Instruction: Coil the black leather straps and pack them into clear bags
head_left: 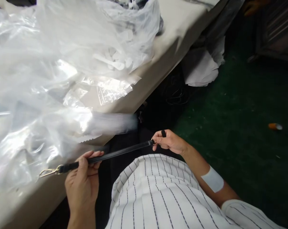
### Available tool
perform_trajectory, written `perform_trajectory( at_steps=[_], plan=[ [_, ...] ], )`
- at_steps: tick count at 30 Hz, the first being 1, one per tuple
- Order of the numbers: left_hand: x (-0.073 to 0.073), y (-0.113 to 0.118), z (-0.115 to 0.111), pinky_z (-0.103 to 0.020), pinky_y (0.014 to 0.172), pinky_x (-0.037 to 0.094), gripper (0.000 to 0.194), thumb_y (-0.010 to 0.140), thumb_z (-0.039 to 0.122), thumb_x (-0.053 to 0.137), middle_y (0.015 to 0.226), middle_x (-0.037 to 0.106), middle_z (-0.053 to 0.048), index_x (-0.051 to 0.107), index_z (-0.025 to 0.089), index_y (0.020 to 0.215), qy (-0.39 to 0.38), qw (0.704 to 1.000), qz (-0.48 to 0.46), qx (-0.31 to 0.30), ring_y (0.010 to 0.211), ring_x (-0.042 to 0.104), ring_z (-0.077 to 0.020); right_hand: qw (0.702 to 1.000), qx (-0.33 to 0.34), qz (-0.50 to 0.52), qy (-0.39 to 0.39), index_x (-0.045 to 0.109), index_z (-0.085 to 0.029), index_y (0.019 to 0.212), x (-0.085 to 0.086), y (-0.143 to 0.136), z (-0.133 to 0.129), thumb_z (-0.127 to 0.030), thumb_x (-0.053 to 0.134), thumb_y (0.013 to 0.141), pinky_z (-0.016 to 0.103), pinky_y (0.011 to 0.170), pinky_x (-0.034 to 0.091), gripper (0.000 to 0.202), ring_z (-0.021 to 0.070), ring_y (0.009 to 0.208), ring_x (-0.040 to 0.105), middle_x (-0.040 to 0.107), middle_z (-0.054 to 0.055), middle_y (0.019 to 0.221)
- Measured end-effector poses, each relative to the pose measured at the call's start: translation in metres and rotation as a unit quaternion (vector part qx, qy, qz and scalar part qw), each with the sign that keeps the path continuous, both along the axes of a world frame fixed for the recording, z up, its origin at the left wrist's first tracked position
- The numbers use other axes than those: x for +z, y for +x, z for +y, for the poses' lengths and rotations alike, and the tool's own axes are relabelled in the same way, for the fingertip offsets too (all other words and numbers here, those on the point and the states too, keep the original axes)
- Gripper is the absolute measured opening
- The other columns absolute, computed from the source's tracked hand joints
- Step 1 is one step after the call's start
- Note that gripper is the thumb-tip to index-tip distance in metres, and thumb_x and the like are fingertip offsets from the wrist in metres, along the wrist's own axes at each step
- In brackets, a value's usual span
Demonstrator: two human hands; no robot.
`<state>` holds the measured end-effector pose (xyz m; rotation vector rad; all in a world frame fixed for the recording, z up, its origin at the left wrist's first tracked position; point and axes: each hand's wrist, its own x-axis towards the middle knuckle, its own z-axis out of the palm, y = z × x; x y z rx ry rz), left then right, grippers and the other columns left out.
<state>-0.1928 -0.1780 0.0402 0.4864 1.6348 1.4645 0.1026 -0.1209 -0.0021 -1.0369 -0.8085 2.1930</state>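
A narrow black strap [122, 151] stretches between my two hands, in front of my striped shirt. My left hand [83, 181] grips it near its left end, thumb on top and fingers beneath. Beyond that thumb sticks out a gold-coloured snap hook [48, 172], fixed to the strap's end by a ring. My right hand [169, 141] pinches the other end, where a small gold-coloured metal piece shows between thumb and fingers. A black band goes round one of its fingers.
Clear plastic bags [46, 95] are heaped on the pale-covered table [144, 74] at the left, some hanging over its edge. White sheets [201, 66] lie below the table. An orange cylinder [274, 126] rests on the green floor [241, 105]; a dark rack [277, 35] stands at upper right.
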Motion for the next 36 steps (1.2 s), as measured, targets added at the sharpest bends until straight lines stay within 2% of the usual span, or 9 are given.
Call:
perform_trajectory(
  at_steps=[8, 13, 15, 18, 20, 24, 28, 32, 36],
  plan=[
    [-0.032, -0.006, -0.043, -0.031, 0.088, 0.060, 0.016, 0.091, 0.021, 0.057, 0.099, 0.076, -0.008, 0.072, 0.015, 0.095, -0.153, 0.972, -0.174, 0.033, 0.099, 0.070, -0.0190, 1.000, -0.015, -0.019, -0.002, 0.064, -0.010, 0.076, 0.004, -0.007, 0.000, -0.039, 0.075, 0.080, 0.021, 0.036, 0.009, 0.031, 0.0008, 0.037, 0.026, 0.069, 0.006, 0.062],
    [-0.033, -0.015, -0.071, -0.025, 0.055, 0.055, 0.029, 0.084, 0.039, 0.067, 0.073, 0.072, -0.010, 0.073, 0.011, 0.088, -0.334, 0.916, -0.049, -0.217, 0.061, 0.066, -0.0173, 0.999, -0.030, -0.030, 0.002, 0.064, -0.010, 0.076, 0.006, -0.006, 0.000, -0.040, 0.075, 0.080, 0.021, 0.036, 0.009, 0.032, 0.0008, 0.037, 0.027, 0.069, 0.006, 0.062],
    [-0.025, -0.014, -0.064, -0.027, 0.058, 0.054, 0.033, 0.078, 0.047, 0.073, 0.072, 0.071, -0.006, 0.073, 0.015, 0.089, -0.270, 0.911, 0.141, -0.279, 0.062, 0.064, -0.0179, 1.000, -0.017, -0.024, 0.002, 0.064, -0.010, 0.076, 0.008, -0.008, -0.001, -0.040, 0.075, 0.079, 0.021, 0.036, 0.009, 0.032, 0.0010, 0.037, 0.028, 0.069, 0.006, 0.061],
    [-0.012, 0.007, -0.034, -0.037, 0.092, 0.052, 0.045, 0.073, 0.040, 0.079, 0.109, 0.070, -0.008, 0.069, 0.024, 0.114, -0.053, 0.870, 0.380, -0.310, 0.099, 0.065, -0.0268, 1.000, 0.015, 0.000, -0.009, 0.065, -0.010, 0.077, 0.009, -0.016, -0.004, -0.041, 0.075, 0.079, 0.021, 0.035, 0.009, 0.033, 0.0007, 0.036, 0.026, 0.069, 0.005, 0.062],
    [-0.007, 0.029, -0.011, -0.041, 0.104, 0.046, 0.055, 0.077, 0.033, 0.076, 0.125, 0.064, -0.008, 0.060, 0.029, 0.130, 0.077, 0.821, 0.416, -0.383, 0.116, 0.059, -0.0286, 0.999, 0.029, 0.014, -0.026, 0.063, -0.011, 0.076, 0.009, -0.024, -0.007, -0.042, 0.076, 0.078, 0.020, 0.034, 0.010, 0.034, 0.0008, 0.035, 0.026, 0.069, 0.005, 0.061],
    [-0.015, 0.064, 0.013, -0.034, 0.093, 0.054, 0.045, 0.090, 0.020, 0.059, 0.116, 0.069, -0.008, 0.056, 0.028, 0.135, 0.169, 0.767, 0.358, -0.505, 0.105, 0.065, -0.0218, 0.995, 0.021, 0.061, -0.082, 0.058, -0.013, 0.075, 0.002, -0.032, -0.012, -0.044, 0.076, 0.078, 0.018, 0.035, 0.012, 0.036, 0.0008, 0.036, 0.025, 0.063, 0.000, 0.056],
    [-0.037, 0.072, 0.012, -0.032, 0.090, 0.054, 0.038, 0.092, 0.018, 0.055, 0.114, 0.068, -0.008, 0.059, 0.024, 0.129, 0.172, 0.808, 0.318, -0.466, 0.101, 0.065, -0.0195, 0.979, -0.019, 0.145, -0.144, 0.062, -0.011, 0.082, -0.016, -0.033, -0.019, -0.042, 0.075, 0.081, 0.015, 0.037, 0.014, 0.034, -0.0008, 0.040, 0.020, 0.054, -0.004, 0.059],
    [-0.052, 0.069, 0.009, -0.027, 0.072, 0.054, 0.027, 0.094, 0.030, 0.054, 0.095, 0.069, -0.004, 0.064, 0.021, 0.117, 0.025, 0.901, 0.181, -0.394, 0.076, 0.063, -0.0140, 0.948, -0.087, 0.211, -0.223, 0.066, -0.013, 0.095, -0.036, -0.035, -0.030, -0.023, 0.082, 0.071, 0.015, 0.047, 0.035, 0.031, 0.0035, 0.053, 0.044, 0.063, 0.002, 0.079],
    [-0.059, 0.067, 0.010, -0.025, 0.070, 0.051, 0.029, 0.089, 0.034, 0.061, 0.091, 0.068, -0.003, 0.066, 0.020, 0.113, -0.038, 0.943, 0.039, -0.327, 0.074, 0.059, -0.0122, 0.955, -0.131, 0.170, -0.204, 0.069, -0.011, 0.090, -0.046, -0.033, -0.040, -0.012, 0.085, 0.064, 0.018, 0.065, 0.047, 0.030, 0.0079, 0.071, 0.057, 0.068, 0.007, 0.091]
  ],
)
